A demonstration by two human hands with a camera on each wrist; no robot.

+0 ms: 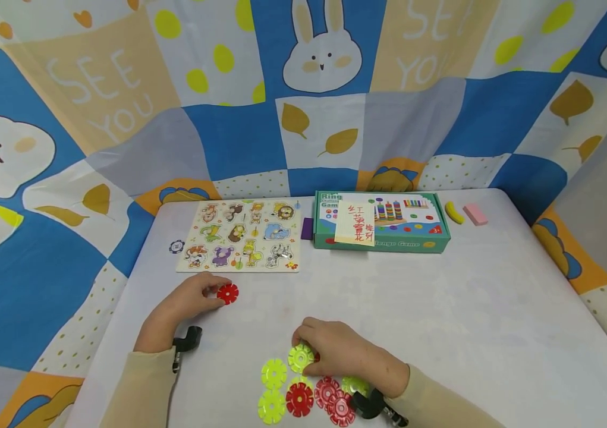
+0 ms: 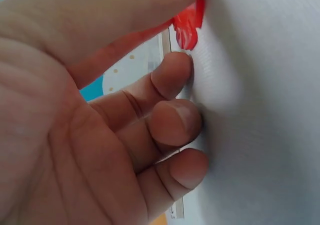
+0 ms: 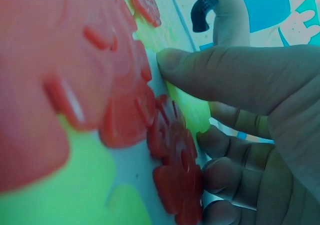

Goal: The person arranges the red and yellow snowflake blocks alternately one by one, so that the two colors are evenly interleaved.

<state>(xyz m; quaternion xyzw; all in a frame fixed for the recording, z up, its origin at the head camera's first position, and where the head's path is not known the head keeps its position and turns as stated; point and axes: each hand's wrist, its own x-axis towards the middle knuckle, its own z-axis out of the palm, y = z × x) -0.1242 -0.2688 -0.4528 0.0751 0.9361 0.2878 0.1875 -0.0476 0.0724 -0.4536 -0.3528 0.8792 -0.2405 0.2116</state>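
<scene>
My left hand (image 1: 191, 298) pinches a red notched plastic snowflake disc (image 1: 227, 293) by its left edge, at the table surface below the animal puzzle board. Only part of that red disc (image 2: 188, 30) shows past the thumb in the left wrist view; the other fingertips rest at the tabletop. Nearer the front edge, my right hand (image 1: 343, 346) holds a yellow-green snowflake disc (image 1: 300, 359) between thumb and fingers. Around it lie more yellow-green discs (image 1: 273, 374) and several red ones (image 1: 299, 399), some overlapping. Part of this group is hidden under the right hand and wrist.
The animal puzzle board (image 1: 240, 236) lies at the back left, with a small dark-and-white gear-shaped piece (image 1: 177, 246) beside it. A green game box (image 1: 410, 243) bearing a handwritten note stands behind. Right of it are a yellow banana-shaped piece (image 1: 454, 213) and a pink block (image 1: 475, 214).
</scene>
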